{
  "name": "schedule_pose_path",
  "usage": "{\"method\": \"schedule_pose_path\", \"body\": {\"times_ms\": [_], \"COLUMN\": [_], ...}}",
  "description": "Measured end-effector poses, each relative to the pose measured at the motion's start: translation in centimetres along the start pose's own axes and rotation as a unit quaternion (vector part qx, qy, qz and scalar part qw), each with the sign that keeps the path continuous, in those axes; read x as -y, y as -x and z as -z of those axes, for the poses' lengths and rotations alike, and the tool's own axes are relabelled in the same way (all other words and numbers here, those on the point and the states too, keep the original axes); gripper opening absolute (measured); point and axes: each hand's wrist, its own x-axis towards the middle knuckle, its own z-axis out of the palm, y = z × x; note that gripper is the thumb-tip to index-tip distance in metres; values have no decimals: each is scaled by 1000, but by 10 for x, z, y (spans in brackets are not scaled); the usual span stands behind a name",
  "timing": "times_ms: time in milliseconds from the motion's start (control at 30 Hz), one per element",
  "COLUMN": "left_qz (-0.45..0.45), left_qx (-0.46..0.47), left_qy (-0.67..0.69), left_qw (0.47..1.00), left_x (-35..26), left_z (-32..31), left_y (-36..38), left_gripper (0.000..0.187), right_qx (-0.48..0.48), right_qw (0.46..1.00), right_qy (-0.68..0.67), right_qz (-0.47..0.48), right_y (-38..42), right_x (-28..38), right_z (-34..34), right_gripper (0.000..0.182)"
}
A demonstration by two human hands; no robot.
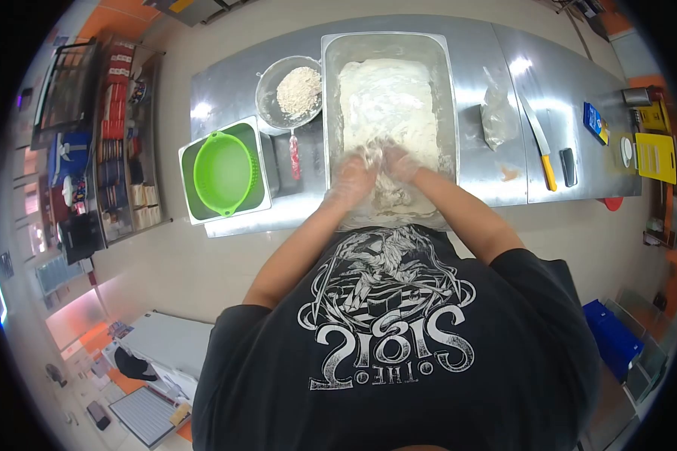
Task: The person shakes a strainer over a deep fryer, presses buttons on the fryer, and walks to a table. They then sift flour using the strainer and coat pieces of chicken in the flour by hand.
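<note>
A deep rectangular metal pan (329, 105) holds a thick bed of white flour (387, 98). Over its near half, my left hand (356, 171) and my right hand (401, 164) are close together, both in thin clear plastic gloves dusted white. Their fingers are curled inward around a small flour-coated clump (373, 153), whose kind is not discernible. Below my hands, the near end of the pan shows a darker, disturbed patch of flour (390, 197).
Left of the pan are a strainer (267, 105) with pale flakes and a green basket (252, 177) in a metal tray (189, 184). To the right lie a plastic bag (495, 113), a yellow-handled knife (538, 139), a black object (569, 167) and a blue packet (596, 122).
</note>
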Motion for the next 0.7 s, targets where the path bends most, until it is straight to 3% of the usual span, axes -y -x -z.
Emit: {"method": "schedule_pose_path", "body": {"times_ms": [33, 133, 167, 267, 367, 433, 567, 633, 700], "left_qz": [-2, -41, 11, 35, -21, 80, 121, 188, 364], "left_qx": [-58, -109, 118, 305, 347, 404, 327, 251, 185], "left_qy": [4, -5, -47, -90, -69, -57, 103, 229, 303], "left_qw": [998, 993, 992, 948, 935, 910, 932, 922, 861], "left_x": [-1, 7, 2, -3, 47, 4, -1, 13, 15], "left_z": [2, -25, -18, -23, -92, -30, -26, -67, -100], "left_y": [-10, -42, -54, -42, -33, -12, 8, 7, -9], "left_gripper": [68, 68, 76, 82, 83, 75, 82, 95, 90], "right_qx": [22, 203, 206, 213, 214, 196, 85, 17, -26], "right_qw": [1000, 975, 970, 935, 932, 931, 861, 830, 821], "right_qy": [-20, -76, -76, -78, -20, -79, -326, -379, -369], "right_qz": [-9, -49, -106, -273, -292, -297, -381, -409, -434], "right_y": [14, 40, 44, 53, 56, 61, 67, 63, 56], "right_x": [8, 17, 22, 79, 30, -2, 13, 31, 50], "right_z": [-8, 13, 32, 126, 77, 20, -34, -43, -24], "right_gripper": [66, 69, 67, 62, 59, 58, 56, 55, 55]}}
